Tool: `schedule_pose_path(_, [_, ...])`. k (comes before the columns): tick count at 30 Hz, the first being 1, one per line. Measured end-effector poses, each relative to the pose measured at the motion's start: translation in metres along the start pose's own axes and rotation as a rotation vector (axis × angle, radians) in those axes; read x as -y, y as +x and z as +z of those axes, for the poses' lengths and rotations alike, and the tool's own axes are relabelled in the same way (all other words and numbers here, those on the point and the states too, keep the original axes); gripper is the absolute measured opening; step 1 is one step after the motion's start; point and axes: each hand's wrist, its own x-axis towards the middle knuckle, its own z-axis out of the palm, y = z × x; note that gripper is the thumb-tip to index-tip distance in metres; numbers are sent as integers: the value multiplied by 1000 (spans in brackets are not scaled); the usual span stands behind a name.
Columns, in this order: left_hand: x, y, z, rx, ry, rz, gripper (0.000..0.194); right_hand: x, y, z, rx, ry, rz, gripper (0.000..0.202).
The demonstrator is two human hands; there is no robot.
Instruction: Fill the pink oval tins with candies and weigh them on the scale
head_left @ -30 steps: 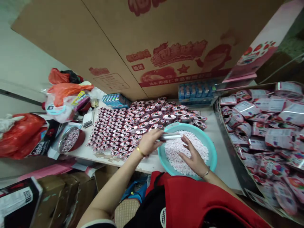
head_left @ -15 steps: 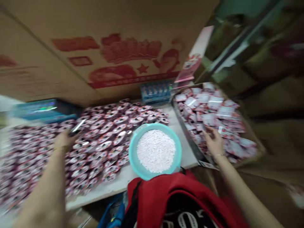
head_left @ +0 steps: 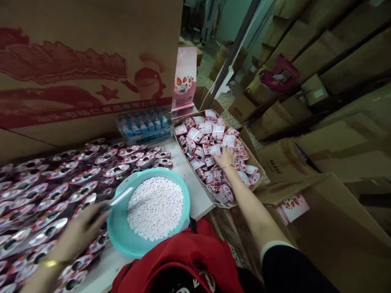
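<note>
My left hand [head_left: 84, 230], smeared by motion, holds a dark-handled tool with a flat pale blade [head_left: 121, 196] over the left rim of a turquoise basin [head_left: 117, 234]. Small white-pink pellets [head_left: 155, 207] fill much of the basin. To the right, my right hand [head_left: 226, 158] rests on pink-and-white packets [head_left: 205, 128] heaped in a shallow carton [head_left: 255, 160]. Its fingers are spread over the packets, their tips partly hidden among them. Rows of oval pink packages with dark round openings [head_left: 55, 195] stand left of the basin.
Behind the rows stand a large printed carton [head_left: 91, 53] and a display box of blue packs [head_left: 145, 124]. A pink strawberry-print card box [head_left: 185, 81] is beside them. An open carton [head_left: 336, 228] sits at lower right; stacked cartons [head_left: 345, 61] lie beyond a dark pole [head_left: 233, 49].
The view has swung right, so the basin and packet carton appear further left. My left hand has brought the tool from above the oval packages to the basin. My right hand is deeper over the packets.
</note>
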Motion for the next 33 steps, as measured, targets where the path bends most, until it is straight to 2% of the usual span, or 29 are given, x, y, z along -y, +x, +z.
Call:
schedule_pose_path(2, [-29,19,43,80,-74,90,31,13,9,7,46,-34,96,55])
schedule_pose_path(4, [-53,34,72,124,16,85,32,19,9,10,51,10,111,57])
schedule_pose_path(6, [-68,48,88,124,179,29,33,17,1,6,30,142,35,61])
schedule_pose_path(8, [-74,60,99,127,288,-20,35,14,-15,-3,-5,347,-52,60])
schedule_pose_path(10, [-76,67,111,165,289,-14,35,15,-39,-18,-18,585,-56,51])
schedule_pose_path(11, [-77,67,118,189,273,-1,35,18,-54,-28,25,715,-34,46])
schedule_pose_path(12, [-79,65,125,216,248,20,35,23,-70,-38,112,856,0,42])
schedule_pose_path(14, [-85,55,141,266,198,60,34,35,-105,-59,370,1126,92,39])
schedule_pose_path(16, [-93,39,155,309,139,94,35,49,-140,-75,597,1352,249,43])
schedule_pose_path(19, [-105,16,169,356,36,119,40,64,-181,-87,988,1602,477,46])
schedule_pose_path(21, [-110,5,173,374,-40,119,43,67,-197,-86,1193,1698,580,39])
schedule_pose_path(24, [-110,-2,171,375,-152,99,44,65,-205,-81,1272,1747,707,37])
schedule_pose_path(28, [-104,-4,152,340,-265,75,34,63,-198,-76,1191,1770,728,41])
schedule_pose_path(33, [-100,-1,107,196,-374,69,29,79,-182,-62,984,1767,641,56])
